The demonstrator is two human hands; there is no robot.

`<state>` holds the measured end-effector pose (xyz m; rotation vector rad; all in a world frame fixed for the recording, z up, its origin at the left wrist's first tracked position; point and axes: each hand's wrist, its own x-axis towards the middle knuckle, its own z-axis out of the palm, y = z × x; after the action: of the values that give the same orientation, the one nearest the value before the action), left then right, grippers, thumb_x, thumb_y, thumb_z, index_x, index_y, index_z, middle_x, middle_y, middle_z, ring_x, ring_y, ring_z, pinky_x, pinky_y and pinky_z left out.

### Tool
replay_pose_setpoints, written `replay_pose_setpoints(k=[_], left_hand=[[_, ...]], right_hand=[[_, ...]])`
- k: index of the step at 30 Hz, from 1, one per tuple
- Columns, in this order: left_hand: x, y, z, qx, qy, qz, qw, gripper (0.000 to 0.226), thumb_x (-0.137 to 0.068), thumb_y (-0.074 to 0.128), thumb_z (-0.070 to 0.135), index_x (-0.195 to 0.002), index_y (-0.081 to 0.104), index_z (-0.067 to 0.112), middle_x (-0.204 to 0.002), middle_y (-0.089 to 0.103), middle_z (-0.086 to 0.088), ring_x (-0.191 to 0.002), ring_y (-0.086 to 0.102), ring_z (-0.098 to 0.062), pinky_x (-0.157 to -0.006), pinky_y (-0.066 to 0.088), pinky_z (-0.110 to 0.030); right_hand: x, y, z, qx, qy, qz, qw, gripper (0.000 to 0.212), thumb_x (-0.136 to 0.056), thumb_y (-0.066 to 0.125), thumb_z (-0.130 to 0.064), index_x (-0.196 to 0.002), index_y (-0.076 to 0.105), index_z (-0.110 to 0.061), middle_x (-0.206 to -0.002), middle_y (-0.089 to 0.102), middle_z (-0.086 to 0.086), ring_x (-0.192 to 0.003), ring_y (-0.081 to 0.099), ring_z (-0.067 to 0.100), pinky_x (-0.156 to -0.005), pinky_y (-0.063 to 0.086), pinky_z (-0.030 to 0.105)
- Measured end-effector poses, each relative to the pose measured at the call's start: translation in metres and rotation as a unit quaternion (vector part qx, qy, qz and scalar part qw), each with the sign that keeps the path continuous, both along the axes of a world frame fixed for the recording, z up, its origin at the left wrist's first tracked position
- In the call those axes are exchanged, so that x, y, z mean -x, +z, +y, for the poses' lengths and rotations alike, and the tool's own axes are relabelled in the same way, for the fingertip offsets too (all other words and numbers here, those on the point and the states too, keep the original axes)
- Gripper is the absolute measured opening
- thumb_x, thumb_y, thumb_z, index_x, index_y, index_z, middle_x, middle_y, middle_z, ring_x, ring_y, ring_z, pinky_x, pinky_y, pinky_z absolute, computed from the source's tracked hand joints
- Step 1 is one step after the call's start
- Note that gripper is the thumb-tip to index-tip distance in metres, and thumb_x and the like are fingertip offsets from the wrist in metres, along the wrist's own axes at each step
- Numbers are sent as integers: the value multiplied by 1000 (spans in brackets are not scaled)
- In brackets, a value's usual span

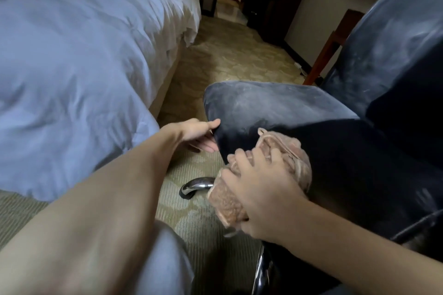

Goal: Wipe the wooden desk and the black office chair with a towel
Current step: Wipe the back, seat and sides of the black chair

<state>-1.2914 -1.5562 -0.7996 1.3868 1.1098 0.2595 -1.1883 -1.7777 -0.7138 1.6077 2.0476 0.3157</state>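
The black office chair point(299, 112) fills the right half of the view, its seat dusty grey on top and its backrest rising at the far right. My left hand point(199, 134) grips the seat's front left edge, thumb on top and fingers underneath. My right hand point(261, 189) presses a crumpled pinkish-brown towel point(297, 158) against the seat's near side edge. A brown wooden desk leg point(330, 47) shows behind the backrest; the desk top is hidden.
A bed with a white duvet point(79, 59) fills the left side, close to the chair. Patterned green carpet point(215, 59) runs between them. A chrome chair-base leg point(196, 186) sticks out below the seat. My knee in grey fabric point(167, 258) is at the bottom.
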Motion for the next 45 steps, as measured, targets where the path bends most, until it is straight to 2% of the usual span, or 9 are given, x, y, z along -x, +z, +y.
replay_pose_setpoints(k=[6,10,15,20,24,31,35,39,45], left_hand=[[-11,-1,0,-20,17,-16,1000,66,-99,49,66,-121,71,8,-99,81,-3,-94,78,-18,-96,55,-38],[-17,6,3,-42,48,-35,997,71,-97,55,65,-140,53,9,-108,79,-3,-95,77,-18,-100,56,-43],[-21,4,8,-36,114,-59,991,75,-102,49,60,-154,37,7,-119,73,-10,-103,73,-24,-101,55,-45],[-25,4,20,-59,184,-66,979,71,-105,46,56,-155,36,6,-129,62,-12,-115,64,-28,-103,52,-44],[-47,7,19,-103,175,-67,977,70,-106,43,57,-155,40,8,-150,53,-12,-134,53,-31,-93,40,-33],[-78,5,27,-78,217,-130,964,71,-105,33,61,-155,43,12,-156,49,-7,-140,47,-29,-117,37,-44],[-86,12,47,-78,227,-158,958,71,-106,28,62,-157,42,15,-160,45,-4,-146,41,-27,-122,32,-46],[-94,21,70,-125,200,-132,963,74,-105,26,64,-155,45,12,-159,45,-7,-147,40,-25,-120,26,-35],[-82,13,85,-161,162,-79,970,78,-105,18,65,-151,50,10,-159,46,-8,-148,40,-26,-126,22,-42]], right_hand=[[-22,-13,6,-83,-16,15,996,88,-72,82,-62,-140,37,-28,-144,38,8,-128,41,34,-103,32,52],[-32,-18,13,-115,-36,46,992,82,-81,79,-51,-145,34,-28,-146,37,8,-131,40,34,-106,30,53],[-58,-12,-3,-92,-58,32,994,103,-67,65,-84,-151,39,-32,-152,41,5,-135,44,32,-110,33,51],[-94,-3,-35,-86,-82,42,992,73,-70,79,-45,-139,57,-35,-136,60,2,-122,58,30,-99,45,51],[-83,0,-24,-112,-58,42,991,52,-80,68,-43,-129,61,-28,-119,61,2,-113,57,32,-97,42,49],[-56,-21,6,-64,37,-8,997,49,-94,66,-35,-139,48,-24,-144,41,13,-133,37,36,-114,25,56],[-65,-15,-4,-75,16,-5,997,59,-84,61,-67,-128,58,-28,-134,54,7,-122,53,32,-107,38,52],[-76,-15,-21,-90,9,23,996,78,-65,65,-86,-120,68,-31,-136,61,13,-119,60,35,-101,46,61],[-86,-21,-26,-91,52,-3,994,72,-67,66,-77,-123,69,-31,-144,59,15,-129,57,39,-105,44,68]])
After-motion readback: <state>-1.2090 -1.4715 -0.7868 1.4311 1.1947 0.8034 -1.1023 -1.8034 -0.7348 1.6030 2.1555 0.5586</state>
